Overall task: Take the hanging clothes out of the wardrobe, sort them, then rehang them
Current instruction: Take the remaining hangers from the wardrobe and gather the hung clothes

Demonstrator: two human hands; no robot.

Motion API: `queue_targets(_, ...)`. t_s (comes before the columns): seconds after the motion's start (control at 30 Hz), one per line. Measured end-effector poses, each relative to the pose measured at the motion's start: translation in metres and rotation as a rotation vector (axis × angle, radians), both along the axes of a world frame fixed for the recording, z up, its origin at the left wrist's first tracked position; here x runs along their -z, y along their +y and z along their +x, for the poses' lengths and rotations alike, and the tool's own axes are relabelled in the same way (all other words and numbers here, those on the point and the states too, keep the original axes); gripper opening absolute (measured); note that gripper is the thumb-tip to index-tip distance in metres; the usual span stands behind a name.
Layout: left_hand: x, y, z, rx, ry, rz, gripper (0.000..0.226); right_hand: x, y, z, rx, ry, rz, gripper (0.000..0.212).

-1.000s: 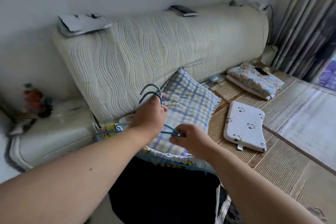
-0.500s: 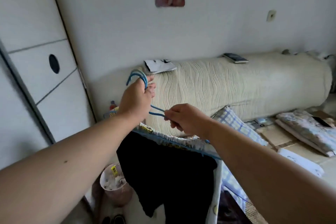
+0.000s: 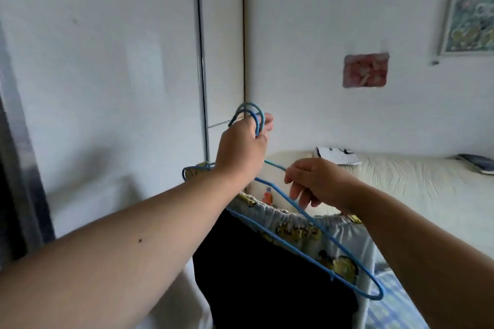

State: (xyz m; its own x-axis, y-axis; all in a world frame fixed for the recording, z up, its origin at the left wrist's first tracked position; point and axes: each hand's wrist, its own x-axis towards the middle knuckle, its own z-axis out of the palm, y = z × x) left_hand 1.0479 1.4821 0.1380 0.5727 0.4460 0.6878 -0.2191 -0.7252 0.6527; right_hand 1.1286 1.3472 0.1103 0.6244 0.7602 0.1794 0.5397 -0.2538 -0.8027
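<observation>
Two thin blue wire hangers (image 3: 319, 256) are held in mid-air in front of the wardrobe (image 3: 107, 75), whose flat white door panels are divided by a dark vertical rail.

The rounded hooks, one nested behind the other, are gripped by the left hand (image 3: 240, 148). The fingers are curled tightly round the necks just below the hooks.

The sloping shoulder wire of one hanger is pinched by the right hand (image 3: 319, 185) between thumb and bent fingers (image 3: 295, 191).

Two garments are carried on the hangers:
- A black garment (image 3: 267, 280) of plain matt cloth hangs flat on the near side.
- A pale-blue garment (image 3: 302, 227), soft, with a gathered elastic band and yellow printed figures, hangs behind it.

The far end of the front hanger is bent into a narrow rounded loop.

Behind the garments, a cream padded headboard (image 3: 417, 189) with a wavy ribbed surface is seen. A small pink picture (image 3: 365, 70) is fixed to the smooth white wall.
</observation>
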Motion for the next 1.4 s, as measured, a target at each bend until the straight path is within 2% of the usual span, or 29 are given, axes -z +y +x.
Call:
queue_targets(0.1,-0.015,0.000,-0.042,-0.083,-0.036,-0.004,0.032,-0.020,0.008,-0.031,-0.097,0.001,0.028,0.025)
queue_targets(0.33,-0.031,0.004,-0.115,-0.274,-0.082,0.019,0.034,-0.039,0.032,-0.084,-0.262,-0.127,-0.017,0.027)
queue_targets(0.57,-0.052,0.031,-0.192,-0.381,-0.087,0.012,0.035,-0.063,0.066,-0.143,-0.537,-0.068,-0.017,0.032)
queue_targets(0.7,-0.086,0.060,-0.239,-0.453,-0.097,0.061,0.029,-0.090,0.090,-0.178,-0.735,-0.028,-0.055,0.038)
queue_targets(0.8,-0.116,0.080,-0.270,-0.465,-0.084,0.074,0.026,-0.111,0.109,-0.201,-0.817,-0.068,-0.050,0.035)
queue_targets(0.93,-0.154,0.104,-0.311,-0.503,-0.077,0.101,0.024,-0.138,0.133,-0.231,-0.831,-0.157,0.051,0.023)
queue_targets(1.17,-0.202,0.153,-0.353,-0.530,-0.039,0.158,0.018,-0.162,0.194,-0.275,-0.736,-0.231,0.347,0.018)
queue_targets(1.4,-0.233,0.227,-0.374,-0.554,-0.017,0.154,0.014,-0.185,0.279,-0.304,-0.690,-0.180,0.394,0.023)
